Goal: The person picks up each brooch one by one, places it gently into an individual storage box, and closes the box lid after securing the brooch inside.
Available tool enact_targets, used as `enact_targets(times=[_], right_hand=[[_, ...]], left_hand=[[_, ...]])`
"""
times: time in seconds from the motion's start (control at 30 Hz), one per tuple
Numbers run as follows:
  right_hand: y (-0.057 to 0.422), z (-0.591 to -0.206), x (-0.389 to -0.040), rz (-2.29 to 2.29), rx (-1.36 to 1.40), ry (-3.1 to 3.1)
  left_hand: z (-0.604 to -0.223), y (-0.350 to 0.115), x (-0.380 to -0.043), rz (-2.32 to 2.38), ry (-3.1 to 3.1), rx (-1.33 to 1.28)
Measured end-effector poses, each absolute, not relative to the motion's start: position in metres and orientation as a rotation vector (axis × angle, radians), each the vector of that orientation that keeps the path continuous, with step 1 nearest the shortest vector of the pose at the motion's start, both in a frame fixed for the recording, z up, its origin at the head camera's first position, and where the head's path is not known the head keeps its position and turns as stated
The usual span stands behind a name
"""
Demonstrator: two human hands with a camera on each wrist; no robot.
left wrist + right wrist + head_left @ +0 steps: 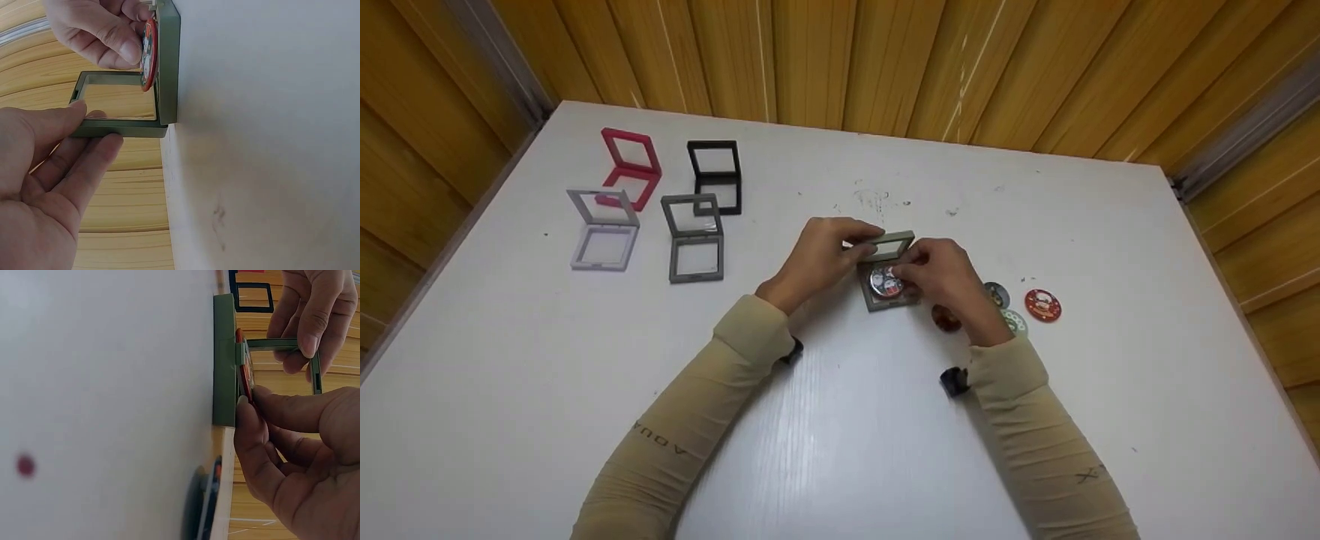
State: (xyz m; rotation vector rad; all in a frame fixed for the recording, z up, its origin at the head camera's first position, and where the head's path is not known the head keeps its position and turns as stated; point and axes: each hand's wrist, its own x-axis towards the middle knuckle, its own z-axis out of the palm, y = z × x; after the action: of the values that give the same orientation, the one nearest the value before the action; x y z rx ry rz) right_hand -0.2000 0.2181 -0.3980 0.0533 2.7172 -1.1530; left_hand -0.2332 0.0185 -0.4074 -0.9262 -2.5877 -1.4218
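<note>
A green hinged display frame lies on the white table with its clear-windowed lid raised. My left hand pinches the lid between thumb and fingers, holding it upright. With thumb and fingertips, my right hand grips the edge of a round badge. This badge has a red rim, plain in the left wrist view as a tilted disc. It sits at the opening of the frame's base; whether it touches the film inside cannot be told.
At the left stand open frames: red, black, white and grey. Several round badges lie by my right wrist, including a red one, a dark one and a green one. Behind the table rises a wooden wall.
</note>
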Motion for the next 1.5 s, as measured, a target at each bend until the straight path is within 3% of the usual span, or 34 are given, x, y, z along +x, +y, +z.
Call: enact_targets(times=[1.5], right_hand=[[0.2261,-0.4017,-0.2067,-1.108,0.203,2.644]], left_hand=[[-0.406,0.0202,-0.2307,-1.407,-2.602,-0.915]])
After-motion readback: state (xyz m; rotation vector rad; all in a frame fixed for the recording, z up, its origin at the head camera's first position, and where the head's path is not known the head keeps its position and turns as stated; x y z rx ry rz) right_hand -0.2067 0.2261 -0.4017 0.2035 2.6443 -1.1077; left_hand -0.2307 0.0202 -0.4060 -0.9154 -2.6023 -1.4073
